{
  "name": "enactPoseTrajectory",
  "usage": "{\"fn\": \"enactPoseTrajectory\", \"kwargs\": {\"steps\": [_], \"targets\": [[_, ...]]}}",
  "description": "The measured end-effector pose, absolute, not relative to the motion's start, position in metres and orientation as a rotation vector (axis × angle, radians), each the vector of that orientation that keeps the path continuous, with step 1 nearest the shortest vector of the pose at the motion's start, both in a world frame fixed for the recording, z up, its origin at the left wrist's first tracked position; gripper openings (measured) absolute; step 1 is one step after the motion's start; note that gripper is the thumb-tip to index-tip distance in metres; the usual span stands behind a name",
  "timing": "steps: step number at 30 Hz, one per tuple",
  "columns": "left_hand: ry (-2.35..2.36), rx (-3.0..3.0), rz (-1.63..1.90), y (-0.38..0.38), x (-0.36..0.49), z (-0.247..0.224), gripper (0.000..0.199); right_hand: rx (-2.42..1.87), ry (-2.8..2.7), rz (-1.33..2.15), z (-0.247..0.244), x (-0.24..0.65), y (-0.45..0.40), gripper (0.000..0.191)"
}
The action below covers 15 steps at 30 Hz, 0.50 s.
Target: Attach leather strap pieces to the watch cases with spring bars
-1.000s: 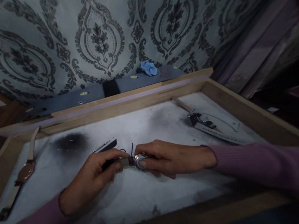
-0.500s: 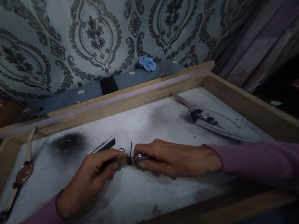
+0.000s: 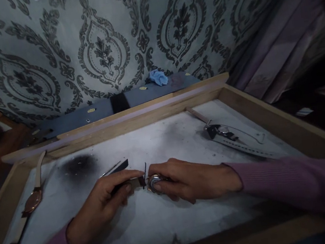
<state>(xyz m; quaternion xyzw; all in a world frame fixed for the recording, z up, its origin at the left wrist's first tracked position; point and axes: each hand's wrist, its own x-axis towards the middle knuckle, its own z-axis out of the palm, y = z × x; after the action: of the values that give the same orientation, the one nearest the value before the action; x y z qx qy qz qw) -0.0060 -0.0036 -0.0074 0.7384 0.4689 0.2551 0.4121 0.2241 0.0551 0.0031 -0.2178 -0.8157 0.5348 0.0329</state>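
My left hand (image 3: pixel 101 202) is closed on a watch strap (image 3: pixel 135 182), pinched between thumb and fingers with its end pointing right. A thin dark pin-like piece (image 3: pixel 145 170) stands up at that end. Close beside it, my right hand (image 3: pixel 189 178) grips a round watch case (image 3: pixel 154 182) with a shiny metal rim, the thumb on its face. The strap end and the case are very near each other; I cannot tell whether they touch. Behind my left hand lies a dark flat piece with a thin metal tool (image 3: pixel 111 168) alongside.
A wooden-framed tray (image 3: pixel 137 119) with a pale bottom surrounds the work. A rose-gold watch (image 3: pixel 32 202) lies at left, and another watch (image 3: pixel 223 130) with straps lies at right. Behind stand a blue box (image 3: pixel 131 98) and a crumpled blue cloth (image 3: pixel 158 77).
The view has tilted slightly, so the tray and both hands sit a little lower in it. Both hands keep their holds on the strap and the watch case.
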Motion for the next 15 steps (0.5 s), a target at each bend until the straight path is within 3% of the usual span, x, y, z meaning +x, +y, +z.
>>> {"fn": "enactPoseTrajectory", "kwargs": {"steps": [15], "targets": [[1.208, 1.874, 0.622, -0.0034, -0.0044, -0.004, 0.031, -0.712, -2.374, 1.876, -0.0002, 0.2258, 0.0567, 0.011]]}}
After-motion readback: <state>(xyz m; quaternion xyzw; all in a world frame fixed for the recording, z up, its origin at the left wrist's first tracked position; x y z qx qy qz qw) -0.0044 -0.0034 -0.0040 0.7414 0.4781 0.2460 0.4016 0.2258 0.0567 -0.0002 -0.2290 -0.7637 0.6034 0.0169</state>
